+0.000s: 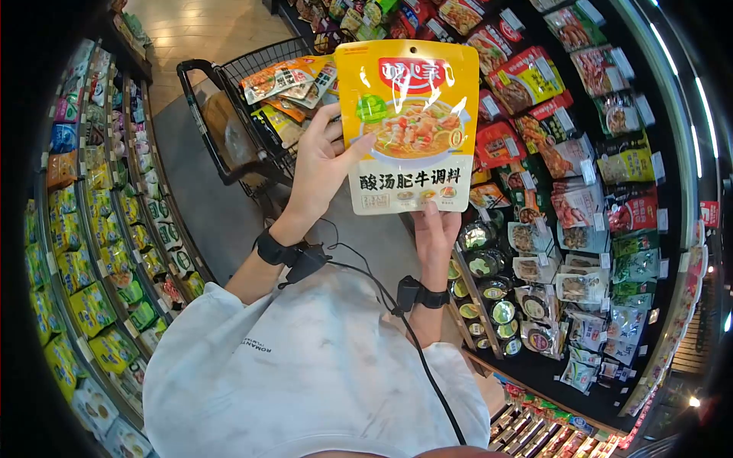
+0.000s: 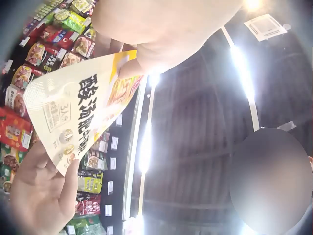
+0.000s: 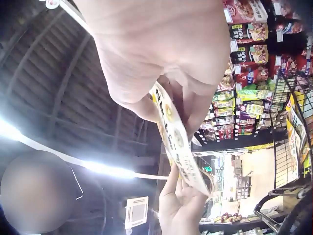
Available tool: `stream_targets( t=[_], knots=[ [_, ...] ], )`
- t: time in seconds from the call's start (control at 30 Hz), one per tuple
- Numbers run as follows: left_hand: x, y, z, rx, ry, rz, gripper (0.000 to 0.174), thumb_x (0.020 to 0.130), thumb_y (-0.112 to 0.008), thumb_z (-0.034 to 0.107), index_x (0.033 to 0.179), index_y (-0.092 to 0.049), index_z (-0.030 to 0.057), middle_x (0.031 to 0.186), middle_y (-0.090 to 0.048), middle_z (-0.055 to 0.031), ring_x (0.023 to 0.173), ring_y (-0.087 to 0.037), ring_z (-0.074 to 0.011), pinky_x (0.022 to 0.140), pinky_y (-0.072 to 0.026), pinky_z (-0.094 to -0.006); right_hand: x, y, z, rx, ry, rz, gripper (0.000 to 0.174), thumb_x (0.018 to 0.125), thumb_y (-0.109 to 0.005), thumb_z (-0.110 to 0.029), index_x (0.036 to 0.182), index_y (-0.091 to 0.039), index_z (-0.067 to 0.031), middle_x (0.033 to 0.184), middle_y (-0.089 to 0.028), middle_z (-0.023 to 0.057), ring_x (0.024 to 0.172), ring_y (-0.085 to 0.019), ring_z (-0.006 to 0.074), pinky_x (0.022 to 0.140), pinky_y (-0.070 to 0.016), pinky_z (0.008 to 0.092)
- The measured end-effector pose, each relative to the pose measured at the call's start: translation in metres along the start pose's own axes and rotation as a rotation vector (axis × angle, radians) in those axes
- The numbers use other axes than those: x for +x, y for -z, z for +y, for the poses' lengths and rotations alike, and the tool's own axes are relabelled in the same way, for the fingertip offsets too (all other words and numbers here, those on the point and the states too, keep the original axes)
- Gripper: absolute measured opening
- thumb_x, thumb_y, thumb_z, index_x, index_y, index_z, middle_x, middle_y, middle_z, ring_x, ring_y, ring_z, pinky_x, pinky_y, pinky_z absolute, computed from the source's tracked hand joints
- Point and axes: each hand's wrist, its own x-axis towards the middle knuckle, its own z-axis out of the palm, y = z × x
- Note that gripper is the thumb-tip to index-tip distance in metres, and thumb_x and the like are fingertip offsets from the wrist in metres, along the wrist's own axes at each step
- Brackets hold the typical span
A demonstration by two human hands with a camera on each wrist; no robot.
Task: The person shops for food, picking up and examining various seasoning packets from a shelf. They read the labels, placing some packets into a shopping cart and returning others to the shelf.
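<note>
A yellow and white seasoning pouch [image 1: 412, 126] is held upright in front of the chest, its front with a picture of a soup bowl facing the head camera. My left hand [image 1: 324, 156] grips its left edge, thumb across the front and fingers behind. At the bottom edge my right hand [image 1: 437, 229] pinches the pouch, thumb on the front. In the left wrist view the pouch [image 2: 80, 107] slants between both hands. The right wrist view shows the pouch [image 3: 176, 132] nearly edge-on, with the right hand [image 3: 161, 54] close above.
A black shopping cart [image 1: 210, 114] stands ahead to the left, with several pouches [image 1: 282, 80] in it. Packed shelves [image 1: 84, 229] run along the left. On the right, a rack of hanging packets [image 1: 580, 198] with price tags rises beside tubs [image 1: 489, 267].
</note>
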Motion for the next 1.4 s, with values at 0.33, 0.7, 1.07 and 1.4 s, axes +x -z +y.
stream_targets(
  t=[0.33, 0.7, 1.07, 1.4],
  knots=[
    [-0.096, -0.084, -0.093, 0.584, 0.187, -0.050, 0.096, 0.084, -0.079, 0.019, 0.154, -0.016, -0.0003, 0.150, -0.035, -0.0251, 0.138, -0.039, -0.0281, 0.113, -0.0330, -0.0409, -0.080, 0.106, -0.033, -0.379, 0.016, 0.171, 0.029, 0.098, -0.063, -0.014, 0.122, -0.062, 0.0012, 0.110, -0.069, 0.0051, 0.098, -0.060, 0.0085, 0.086, -0.0490, 0.0261],
    [-0.085, -0.132, -0.143, 0.229, 0.496, -0.087, 0.035, 0.098, -0.059, 0.015, 0.131, -0.053, 0.0025, 0.119, -0.065, -0.0081, 0.105, -0.063, -0.0151, 0.085, -0.0509, -0.0296, -0.075, 0.135, -0.047, -0.769, 0.157, -0.315, 0.061, 0.084, -0.071, -0.004, 0.140, -0.048, -0.0033, 0.135, -0.051, 0.0169, 0.126, -0.051, 0.0314, 0.104, -0.0436, 0.0370],
    [-0.003, -0.146, -0.178, 0.195, 0.494, -0.351, 0.041, 0.099, -0.058, 0.022, 0.135, -0.054, 0.0029, 0.130, -0.059, -0.0137, 0.121, -0.055, -0.0221, 0.103, -0.0416, -0.0325, 0.014, 0.143, -0.053, -0.439, -0.064, -0.001, 0.072, 0.092, -0.069, -0.016, 0.150, -0.029, -0.0018, 0.144, -0.044, 0.0182, 0.133, -0.046, 0.0247, 0.110, -0.0391, 0.0386],
    [0.037, -0.105, -0.277, 0.347, 0.615, -0.571, 0.052, 0.101, -0.051, 0.032, 0.144, -0.047, 0.0022, 0.145, -0.047, -0.0147, 0.136, -0.041, -0.0204, 0.114, -0.0282, -0.0303, 0.076, 0.183, 0.018, -0.270, -0.417, 0.235, 0.048, 0.097, -0.063, -0.020, 0.136, -0.047, 0.0021, 0.125, -0.059, 0.0079, 0.109, -0.058, 0.0125, 0.091, -0.0477, 0.0270]
  ],
)
